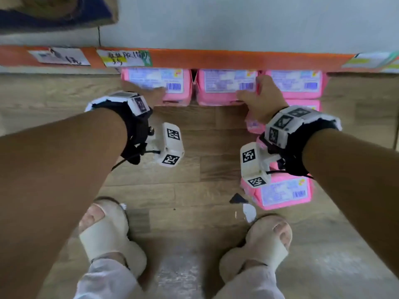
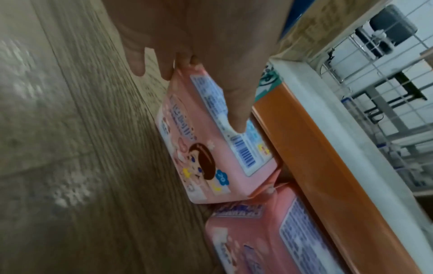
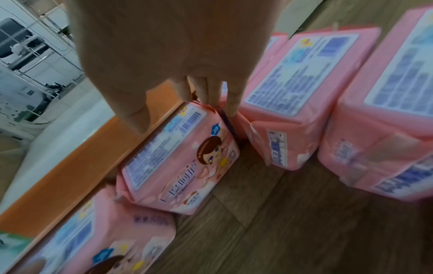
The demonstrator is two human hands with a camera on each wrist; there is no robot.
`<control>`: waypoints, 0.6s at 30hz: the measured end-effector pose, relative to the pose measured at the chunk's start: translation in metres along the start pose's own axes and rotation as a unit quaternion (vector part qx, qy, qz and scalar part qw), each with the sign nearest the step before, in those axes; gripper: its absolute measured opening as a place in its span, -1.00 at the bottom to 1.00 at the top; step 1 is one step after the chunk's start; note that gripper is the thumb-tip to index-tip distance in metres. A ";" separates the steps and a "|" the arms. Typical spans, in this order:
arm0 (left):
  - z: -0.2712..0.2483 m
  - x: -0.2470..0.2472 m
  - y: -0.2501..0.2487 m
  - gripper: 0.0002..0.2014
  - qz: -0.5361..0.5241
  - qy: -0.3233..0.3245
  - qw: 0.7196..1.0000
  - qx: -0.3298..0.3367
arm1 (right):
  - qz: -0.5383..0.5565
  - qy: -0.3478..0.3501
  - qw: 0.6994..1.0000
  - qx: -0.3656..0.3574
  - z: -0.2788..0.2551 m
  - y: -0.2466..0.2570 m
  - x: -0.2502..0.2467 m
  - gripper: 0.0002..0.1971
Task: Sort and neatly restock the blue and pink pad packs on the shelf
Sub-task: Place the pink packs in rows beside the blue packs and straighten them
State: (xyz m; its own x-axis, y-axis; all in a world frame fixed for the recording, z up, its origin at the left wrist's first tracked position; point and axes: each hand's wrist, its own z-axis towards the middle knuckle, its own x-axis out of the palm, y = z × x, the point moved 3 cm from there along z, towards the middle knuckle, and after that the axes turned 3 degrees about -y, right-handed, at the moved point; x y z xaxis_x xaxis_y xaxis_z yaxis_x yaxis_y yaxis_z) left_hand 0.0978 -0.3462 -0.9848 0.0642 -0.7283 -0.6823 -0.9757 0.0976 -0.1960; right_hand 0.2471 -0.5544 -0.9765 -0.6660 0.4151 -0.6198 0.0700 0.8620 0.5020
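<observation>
- Two feet in cream slippers (image 1: 108,234) stand on the wooden floor (image 1: 194,169).
- A pink pack (image 1: 280,193) lies on the floor by the right foot, barcode label up.
- More pink packs are stacked behind it, partly hidden by the right arm.
- The left hand (image 1: 149,93) grips the left pink pack (image 1: 159,85), thumb on its top label, fingers round its end.
- The right hand (image 1: 261,100) grips the middle pink pack (image 1: 224,87), fingers at its right end.
- A third pack (image 1: 295,83) stands just beside it.
- All three sit in a row under the orange shelf edge (image 1: 216,59).
- Paper tags (image 1: 125,58) carry handwriting too blurred to read.
</observation>
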 end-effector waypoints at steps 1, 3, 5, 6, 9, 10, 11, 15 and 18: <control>0.010 0.009 0.000 -0.29 -0.011 0.017 1.000 0.008 | -0.009 -0.005 1.000 -0.006 0.006 -0.002 0.003 -0.29; 0.017 0.023 -0.002 -0.49 -0.011 0.077 0.997 0.014 | 0.012 -0.008 1.000 -0.015 0.007 -0.003 0.013 -0.25; 0.018 0.024 0.002 -0.42 -0.048 0.090 0.995 0.007 | 0.023 -0.012 0.999 -0.020 -0.003 -0.005 0.024 -0.26; 0.016 0.020 0.008 -0.32 -0.069 0.087 0.994 -0.014 | 0.022 -0.011 0.999 -0.023 -0.010 -0.007 0.030 -0.27; 0.019 0.018 0.026 -0.21 -0.106 0.091 0.989 -0.056 | 0.015 -0.016 0.999 -0.037 -0.031 -0.019 0.042 -0.30; 0.015 0.015 0.026 -0.21 -0.112 0.101 0.987 -0.062 | 0.010 -0.017 0.999 -0.035 -0.036 -0.022 0.044 -0.29; 0.018 0.015 0.026 -0.23 -0.107 0.094 0.988 -0.056 | 0.004 -0.016 0.999 -0.030 -0.039 -0.025 0.044 -0.29; 0.022 -0.001 0.021 -0.02 -0.045 -0.064 0.997 0.016 | -0.174 -0.089 0.978 -0.078 -0.034 -0.017 0.031 -0.24; 0.023 -0.003 0.017 0.01 -0.010 -0.100 0.993 0.056 | -0.281 -0.041 0.949 -0.137 -0.015 0.004 0.033 -0.04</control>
State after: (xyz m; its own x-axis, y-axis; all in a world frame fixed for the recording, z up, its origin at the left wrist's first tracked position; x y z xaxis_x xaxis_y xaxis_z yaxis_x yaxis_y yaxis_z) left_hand 0.0854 -0.3263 -1.0023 0.1358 -0.5819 -0.8018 -0.9449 0.1674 -0.2815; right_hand 0.2141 -0.5415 -0.9854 -0.4804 -0.0565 -0.8752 -0.4821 0.8507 0.2097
